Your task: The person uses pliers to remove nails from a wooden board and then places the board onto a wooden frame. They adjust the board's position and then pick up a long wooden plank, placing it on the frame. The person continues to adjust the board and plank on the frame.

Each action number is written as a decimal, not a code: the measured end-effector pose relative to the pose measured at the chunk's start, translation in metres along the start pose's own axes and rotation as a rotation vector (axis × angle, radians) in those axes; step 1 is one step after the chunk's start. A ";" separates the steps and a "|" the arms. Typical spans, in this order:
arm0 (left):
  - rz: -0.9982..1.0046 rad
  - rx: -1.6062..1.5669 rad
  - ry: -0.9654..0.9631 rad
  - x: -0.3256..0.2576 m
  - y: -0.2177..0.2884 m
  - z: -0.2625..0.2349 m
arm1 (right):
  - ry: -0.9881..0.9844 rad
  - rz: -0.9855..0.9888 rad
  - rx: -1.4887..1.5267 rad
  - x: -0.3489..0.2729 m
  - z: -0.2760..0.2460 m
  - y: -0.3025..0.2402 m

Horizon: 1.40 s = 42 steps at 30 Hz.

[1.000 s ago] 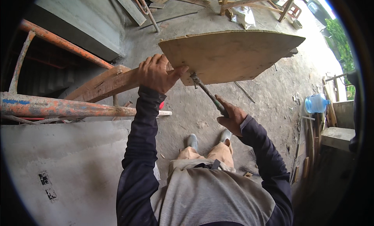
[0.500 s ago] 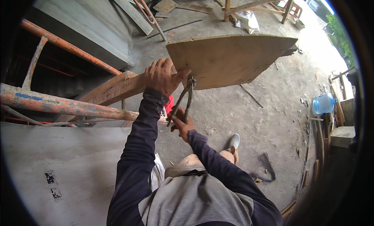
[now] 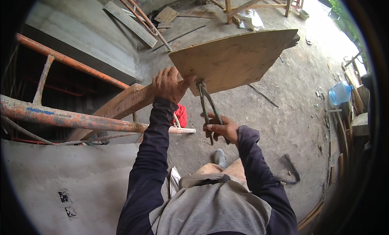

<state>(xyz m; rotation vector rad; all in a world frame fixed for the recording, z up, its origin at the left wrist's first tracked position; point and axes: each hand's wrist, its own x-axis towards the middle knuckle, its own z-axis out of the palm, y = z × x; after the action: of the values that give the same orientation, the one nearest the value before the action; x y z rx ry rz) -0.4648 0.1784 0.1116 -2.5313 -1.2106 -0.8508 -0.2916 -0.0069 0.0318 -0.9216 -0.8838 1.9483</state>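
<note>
My right hand is closed around the long handles of a pair of pincers. The pincers' jaws are at the lower left edge of a plywood panel; what they bite on is too small to make out. My left hand wraps over the end of a wooden beam beside the panel, its thumb lying against the panel's corner. The panel sits tilted in front of me, and part of the beam is hidden behind my hand.
Orange, paint-worn scaffold pipes run along the left above a concrete wall. Red cloth hangs below my left wrist. A blue water jug and scrap timber lie at right. A timber frame stands at the back.
My right hand has moved to the right, swinging the pincers' handles with it while the jaws stay at the panel's edge. My left hand keeps its hold on the beam.
</note>
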 end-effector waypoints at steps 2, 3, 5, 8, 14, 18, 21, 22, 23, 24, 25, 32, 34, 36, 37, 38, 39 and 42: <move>-0.010 0.023 -0.027 0.000 0.000 0.000 | 0.079 -0.001 0.056 0.026 0.030 0.019; -0.012 0.013 -0.034 0.001 0.000 0.000 | 0.145 -0.104 0.152 0.043 0.050 0.032; -0.020 -0.004 -0.051 0.001 0.000 0.000 | 0.264 -0.317 0.303 0.090 0.094 0.050; -0.003 -0.068 -0.020 0.001 0.001 -0.001 | 0.395 -0.521 0.473 0.133 0.127 0.066; -0.044 -0.007 -0.076 -0.001 0.002 -0.001 | 0.238 -0.414 0.354 0.096 0.103 0.060; -0.008 -0.014 0.003 0.000 0.001 0.000 | 0.052 -0.218 0.235 0.014 0.037 0.017; -0.011 -0.013 -0.045 -0.001 0.000 -0.001 | -0.026 -0.118 0.121 -0.004 0.009 -0.012; -0.009 0.000 -0.040 -0.001 0.000 -0.001 | -0.015 -0.040 0.038 -0.005 0.008 -0.016; -0.007 0.013 -0.036 -0.002 0.000 -0.001 | -0.009 0.007 -0.040 -0.003 0.008 -0.019; 0.002 0.015 -0.025 -0.002 0.000 -0.001 | -0.003 0.045 -0.025 -0.001 0.011 -0.019; 0.011 0.018 -0.013 -0.002 0.000 -0.001 | -0.004 0.062 -0.017 0.001 0.014 -0.019; 0.057 0.068 0.117 -0.004 0.001 0.005 | -0.198 0.173 -0.066 -0.015 -0.046 -0.060; 0.037 0.104 0.122 -0.007 0.002 0.005 | -0.322 0.228 -0.150 -0.012 -0.068 -0.080; 0.070 0.149 0.084 -0.010 0.001 0.003 | -0.458 0.260 -0.248 -0.003 -0.091 -0.097; 0.075 0.153 0.052 -0.011 0.002 0.004 | -0.511 0.338 -0.382 0.008 -0.107 -0.108; 0.104 0.152 0.064 -0.011 0.001 0.003 | -0.599 0.331 -0.363 0.014 -0.117 -0.112; 0.108 0.136 0.074 -0.011 0.001 0.002 | -0.650 0.351 -0.403 0.019 -0.124 -0.113; -0.013 0.057 0.015 -0.010 0.001 0.004 | -0.707 0.295 -0.298 0.024 -0.134 -0.103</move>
<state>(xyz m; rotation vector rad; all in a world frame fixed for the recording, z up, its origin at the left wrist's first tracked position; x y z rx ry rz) -0.4673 0.1729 0.1024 -2.4703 -1.2300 -0.8242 -0.1537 0.0932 0.0433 -0.5278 -1.5397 2.4998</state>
